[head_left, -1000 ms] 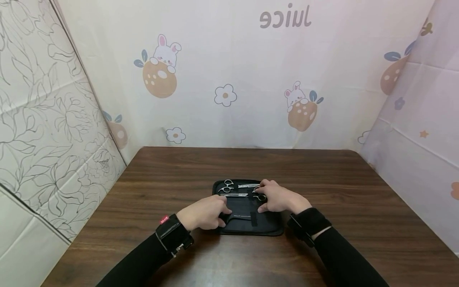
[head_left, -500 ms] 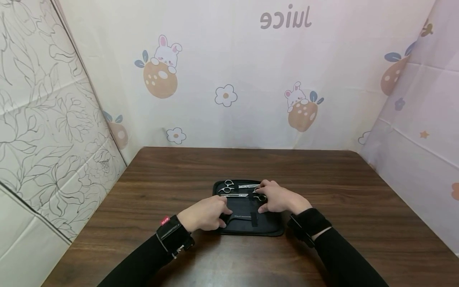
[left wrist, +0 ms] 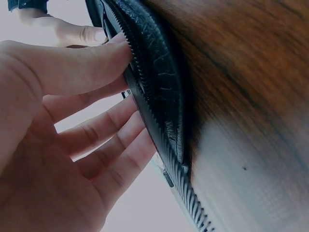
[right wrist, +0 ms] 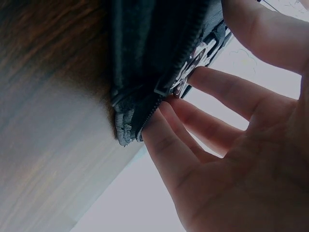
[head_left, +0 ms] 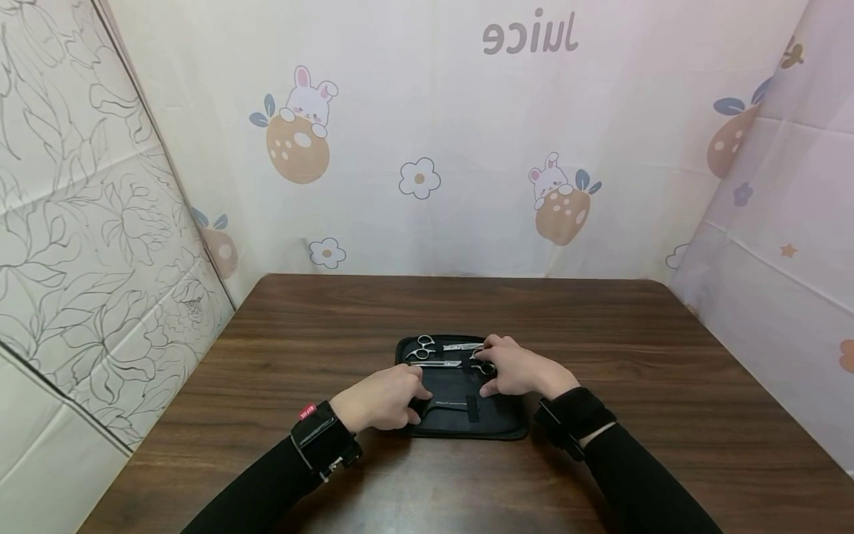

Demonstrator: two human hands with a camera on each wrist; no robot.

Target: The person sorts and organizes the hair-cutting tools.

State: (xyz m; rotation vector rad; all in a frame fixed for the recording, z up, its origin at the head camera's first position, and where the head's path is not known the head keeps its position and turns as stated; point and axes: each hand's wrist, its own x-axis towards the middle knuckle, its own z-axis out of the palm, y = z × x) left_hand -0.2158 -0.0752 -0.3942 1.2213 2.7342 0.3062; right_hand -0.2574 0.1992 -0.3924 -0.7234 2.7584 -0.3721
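Observation:
In the head view an unzipped black case point(head_left: 494, 426) lies flat on the wooden table. Strapped inside it are silver scissors point(head_left: 435, 363), and a second pair with a toothed blade point(head_left: 462, 346) lies behind them. Closer to the front sits a dark comb point(head_left: 448, 405). My left hand point(head_left: 382, 398) rests on the case's left side, fingers lightly bent and thumb against the zipper edge point(left wrist: 145, 92). On the right side my right hand point(head_left: 520, 368) touches the case, fingertips by the scissors' finger rings point(right wrist: 195, 60). It partly covers those handles.
The brown wooden table point(head_left: 320, 319) reaches back to a patterned curtain point(head_left: 427, 96) with rabbits and fruit. Further curtain panels stand at the left point(head_left: 93, 208) and right point(head_left: 774, 252). Black bands point(head_left: 323, 437) are strapped round both wrists.

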